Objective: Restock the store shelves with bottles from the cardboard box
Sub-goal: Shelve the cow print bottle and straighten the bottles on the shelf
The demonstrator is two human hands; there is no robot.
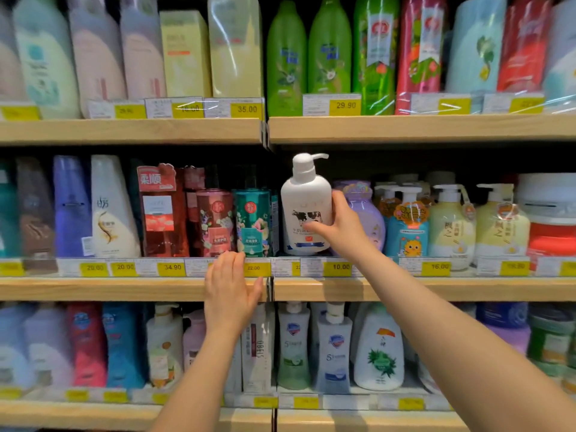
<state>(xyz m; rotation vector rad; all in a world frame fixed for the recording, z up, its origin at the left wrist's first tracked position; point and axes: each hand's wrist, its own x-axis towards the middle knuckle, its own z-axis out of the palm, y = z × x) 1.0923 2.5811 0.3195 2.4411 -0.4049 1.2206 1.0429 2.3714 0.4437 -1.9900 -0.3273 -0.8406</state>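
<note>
- We face three wooden store shelves that span the frame, each with a light timber front edge and a clear strip of yellow price tags.
- In the centre, our right hand (338,226) grasps a white pump bottle (305,210) with a cow printed on it, fingers curled round its right side; the bottle stands upright on the middle shelf (467,288), behind the tag reading 10.00.
- A lilac bottle (371,213) sits just to its right, partly behind our hand; a teal floral bottle (252,222) stands to its left.
- Lower centre-left, our left hand (230,294) is released, fingers straight and together, lying over the middle shelf's front edge and price strip; it holds nothing.
- The top shelf (124,130) carries tall pastel and green bottles, blurred.
- The bottom shelf (93,416) holds white, blue and pink pump bottles.
</note>
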